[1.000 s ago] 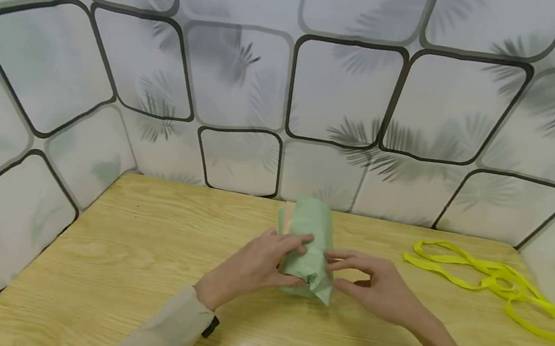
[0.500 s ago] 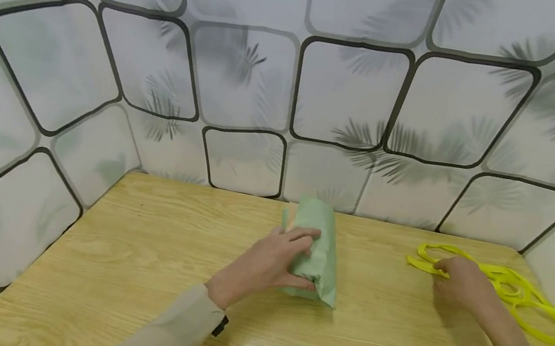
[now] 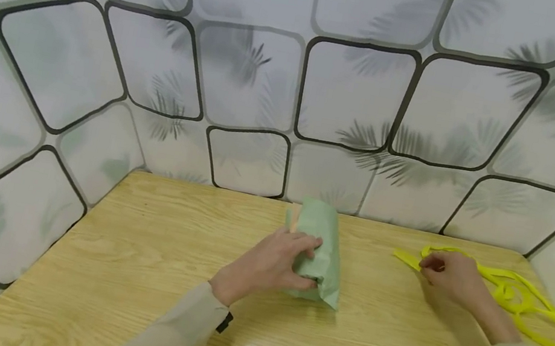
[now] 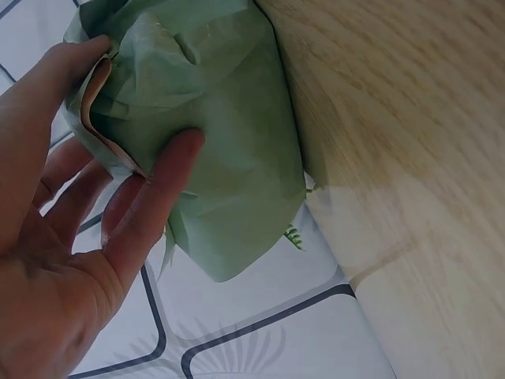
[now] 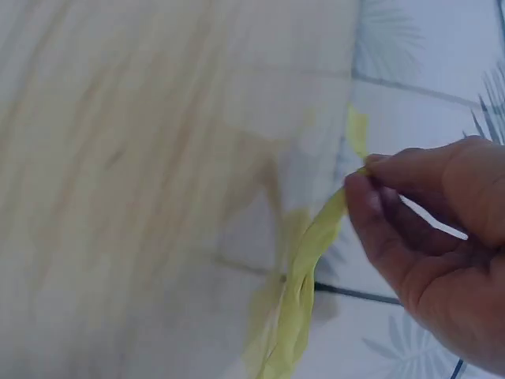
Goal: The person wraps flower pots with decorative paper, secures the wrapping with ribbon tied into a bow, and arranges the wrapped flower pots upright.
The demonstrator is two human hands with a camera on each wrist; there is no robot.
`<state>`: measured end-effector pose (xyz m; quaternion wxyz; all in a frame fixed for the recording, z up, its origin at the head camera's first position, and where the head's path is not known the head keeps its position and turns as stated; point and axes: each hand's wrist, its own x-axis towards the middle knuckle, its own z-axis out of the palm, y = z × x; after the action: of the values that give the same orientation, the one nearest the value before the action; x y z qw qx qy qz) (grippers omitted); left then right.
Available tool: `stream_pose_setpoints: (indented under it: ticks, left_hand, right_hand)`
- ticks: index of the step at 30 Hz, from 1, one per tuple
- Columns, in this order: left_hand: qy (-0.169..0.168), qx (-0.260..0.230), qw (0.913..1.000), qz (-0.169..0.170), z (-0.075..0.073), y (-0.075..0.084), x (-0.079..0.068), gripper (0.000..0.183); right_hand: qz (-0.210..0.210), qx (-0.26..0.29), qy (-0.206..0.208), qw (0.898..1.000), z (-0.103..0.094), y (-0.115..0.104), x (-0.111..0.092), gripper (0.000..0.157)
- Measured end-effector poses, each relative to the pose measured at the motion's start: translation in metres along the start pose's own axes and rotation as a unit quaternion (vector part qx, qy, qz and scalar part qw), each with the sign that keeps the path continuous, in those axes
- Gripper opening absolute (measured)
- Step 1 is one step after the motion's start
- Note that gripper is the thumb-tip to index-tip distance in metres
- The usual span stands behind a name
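Observation:
A pale green paper-wrapped bundle (image 3: pixel 323 236) lies on the table near the back edge, with pinkish paper showing at its left side. My left hand (image 3: pixel 268 262) grips it, thumb at the near end and fingers over the top. In the left wrist view the green paper (image 4: pixel 229 150) is folded and creased, and a bit of fern-like leaf (image 4: pixel 293 237) shows past its edge. To the right, my right hand (image 3: pixel 455 279) pinches a yellow ribbon (image 5: pixel 304 276) between thumb and fingertips, close to one end. The rest of the ribbon (image 3: pixel 516 295) lies in loose loops behind that hand.
The wooden table (image 3: pixel 178 242) meets a patterned wall covering (image 3: pixel 248 82) at the back and sides. The bundle's far end sits close to that wall. The ribbon's tail runs off toward the right side of the view.
My right hand has left the bundle, moved right to the yellow ribbon, and now pinches it near the end, shifting that end slightly left. My left hand stays on the bundle.

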<state>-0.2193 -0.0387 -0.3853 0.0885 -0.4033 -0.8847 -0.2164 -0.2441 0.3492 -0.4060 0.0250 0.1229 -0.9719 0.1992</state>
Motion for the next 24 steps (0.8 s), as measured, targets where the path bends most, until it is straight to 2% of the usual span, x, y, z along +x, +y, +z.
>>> stream_pose_setpoints:
  ticks: [3,7,12,19,24]
  left_hand:
    - [-0.005,-0.006,1.0000,0.000,-0.001,-0.001,0.001,0.064]
    - [-0.008,-0.012,0.9999,-0.001,0.000,-0.003,0.001,0.059]
    - [-0.014,-0.022,0.9997,0.005,0.000,0.000,0.001,0.047]
    - [-0.020,-0.009,0.9998,-0.001,-0.002,0.001,0.001,0.056]
    - [-0.021,-0.012,0.9997,-0.001,-0.003,0.000,0.001,0.052]
  right_hand:
    - [0.035,0.062,0.025,0.997,-0.002,-0.015,0.008,0.020]
    - [0.046,0.115,0.053,0.991,-0.004,-0.032,0.027,0.025]
    - [0.033,0.123,0.056,0.990,-0.003,-0.045,0.052,0.023]
    - [0.046,0.156,0.029,0.986,0.002,-0.068,0.085,0.026]
    - [0.028,0.159,0.024,0.987,0.001,-0.090,0.107,0.023]
